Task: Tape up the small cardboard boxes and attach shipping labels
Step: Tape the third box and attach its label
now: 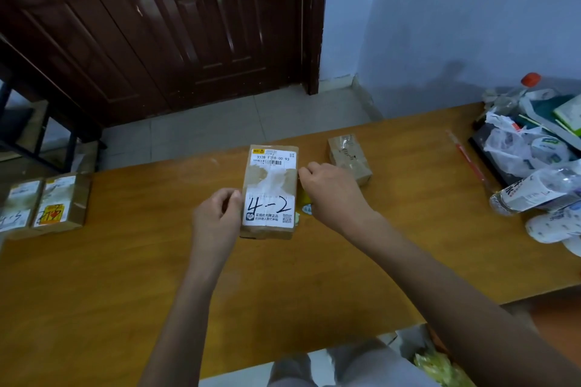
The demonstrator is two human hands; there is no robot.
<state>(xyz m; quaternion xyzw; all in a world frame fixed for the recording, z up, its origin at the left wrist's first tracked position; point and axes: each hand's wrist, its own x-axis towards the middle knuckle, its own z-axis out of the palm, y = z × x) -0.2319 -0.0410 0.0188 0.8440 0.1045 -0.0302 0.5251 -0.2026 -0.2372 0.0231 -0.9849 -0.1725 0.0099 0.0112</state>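
At table centre, a small cardboard box (268, 192) with a torn shipping label (270, 209) marked "4-2" is pinched by the left hand (217, 217) at nine o'clock; the right hand (330, 192), at three o'clock, grips its edge.

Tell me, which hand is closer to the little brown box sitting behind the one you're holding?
Right. The right hand is just beside the little brown box; the left hand is across the held box.

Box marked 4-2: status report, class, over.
Left hand grips box at its left edge. Right hand pinches at right edge. Torn label on top. Nothing blocking.
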